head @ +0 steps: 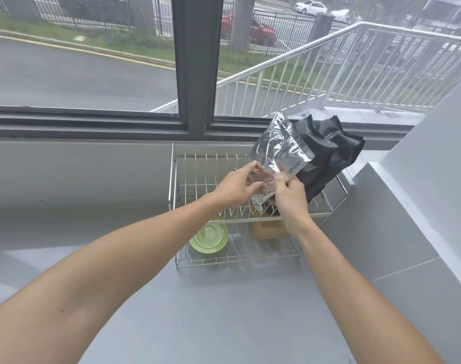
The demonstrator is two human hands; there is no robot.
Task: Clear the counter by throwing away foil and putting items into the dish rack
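A crumpled sheet of silver foil [279, 151] is held up above the two-tier wire dish rack [176, 185]. My left hand [237, 187] grips its lower left edge and my right hand [289, 198] grips its lower right edge. Behind the foil a black plastic bag [329, 153] stands open at the rack's right end. On the rack's lower tier lie a green plate [209, 239] and a tan wooden block [268, 231]. A dark object under my right hand is mostly hidden.
The grey counter [224, 311] runs toward me from the rack. A grey wall ledge [397, 219] rises on the right. The window sill [92, 127] and a dark window post [195, 74] stand behind the rack.
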